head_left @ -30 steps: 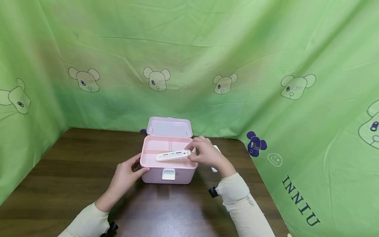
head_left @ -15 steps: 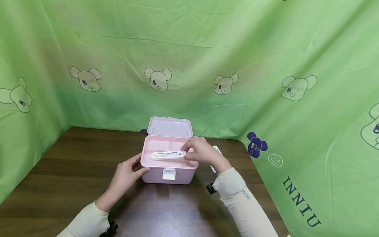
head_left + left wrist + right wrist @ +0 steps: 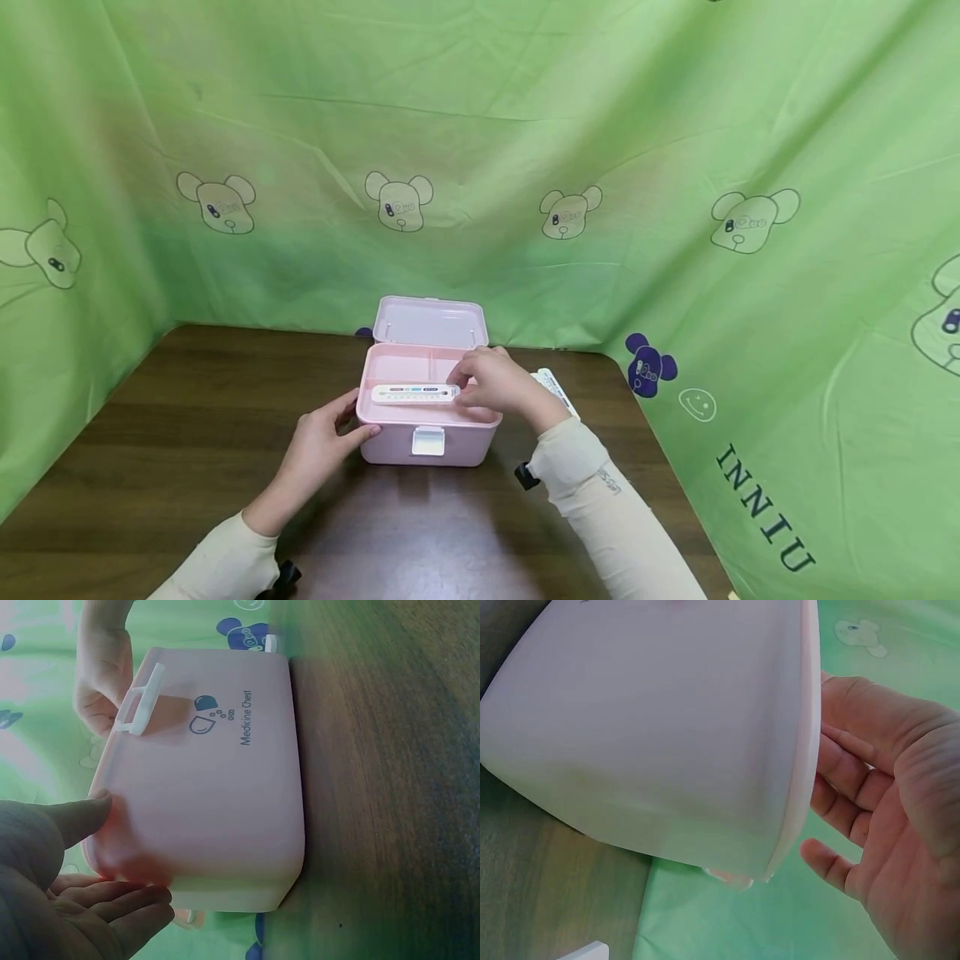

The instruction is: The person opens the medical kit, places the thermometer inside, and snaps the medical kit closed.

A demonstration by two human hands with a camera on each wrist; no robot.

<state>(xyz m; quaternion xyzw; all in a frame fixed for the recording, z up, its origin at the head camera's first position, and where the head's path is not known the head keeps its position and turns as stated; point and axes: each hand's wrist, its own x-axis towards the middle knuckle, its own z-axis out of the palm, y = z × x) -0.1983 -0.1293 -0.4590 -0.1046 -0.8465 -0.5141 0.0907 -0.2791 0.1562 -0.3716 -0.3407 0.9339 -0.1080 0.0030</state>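
Note:
A pink medicine chest [image 3: 431, 446], lettered "Medicine Chest" on its front, stands with its lid [image 3: 430, 323] swung up behind it. Inside is a divided pink tray [image 3: 397, 363]. My right hand [image 3: 491, 387] pinches one end of a flat white thermometer strip [image 3: 414, 394], marked with a scale and coloured blocks, level over the tray's front compartment. In the right wrist view, the chest wall hides the strip and the fingertips. My left hand [image 3: 324, 442] holds the chest's front left corner, thumb on the front by the rim and fingers along the side [image 3: 124, 904].
A white flat piece [image 3: 553, 387] lies on the brown wooden table [image 3: 225, 400], right of the chest and partly behind my right forearm. A white latch [image 3: 428, 442] hangs on the chest's front. Green printed cloth [image 3: 480, 125] walls the back and sides.
My right hand has moved left over the tray with the thermometer strip, which has turned from slanted to nearly level. More of the white piece at right now shows. The left hand stays put.

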